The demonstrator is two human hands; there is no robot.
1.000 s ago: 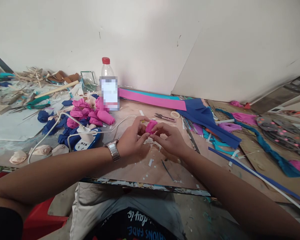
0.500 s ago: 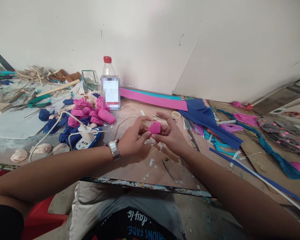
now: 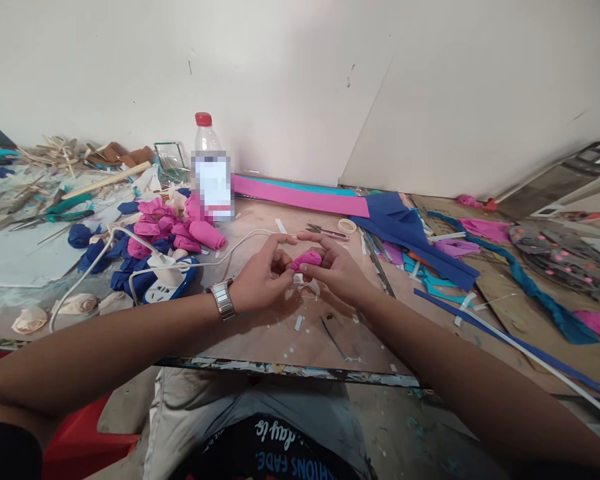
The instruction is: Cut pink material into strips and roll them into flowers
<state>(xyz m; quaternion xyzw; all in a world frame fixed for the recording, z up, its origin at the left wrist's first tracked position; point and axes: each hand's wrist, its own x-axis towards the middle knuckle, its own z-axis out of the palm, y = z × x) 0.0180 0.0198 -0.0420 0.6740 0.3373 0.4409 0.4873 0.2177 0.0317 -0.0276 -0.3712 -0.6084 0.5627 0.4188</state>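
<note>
A small folded piece of pink crepe paper [image 3: 307,259] is pinched between both hands above the table's front middle. My left hand [image 3: 265,272], with a metal watch at the wrist, grips its left end between thumb and fingers. On the other side, my right hand [image 3: 337,267] has its thumb across the front and its fingers behind the paper. Just below the hands lies a bit of clear tape or plastic [image 3: 309,289]. Small scissors [image 3: 327,232] rest behind my right hand, beside a tape ring [image 3: 347,226].
A power strip [image 3: 167,287] with a white cable sits left, by a heap of pink and blue paper flowers [image 3: 155,227]. Behind stands a red-capped bottle [image 3: 207,137]. Pink [image 3: 300,197] and blue paper strips [image 3: 405,230] lie at the back; pliers [image 3: 67,210] at left.
The pink paper has turned and now looks narrower and more rolled between my fingers. The whole view has shifted slightly, and the scissors show more clearly behind my right hand.
</note>
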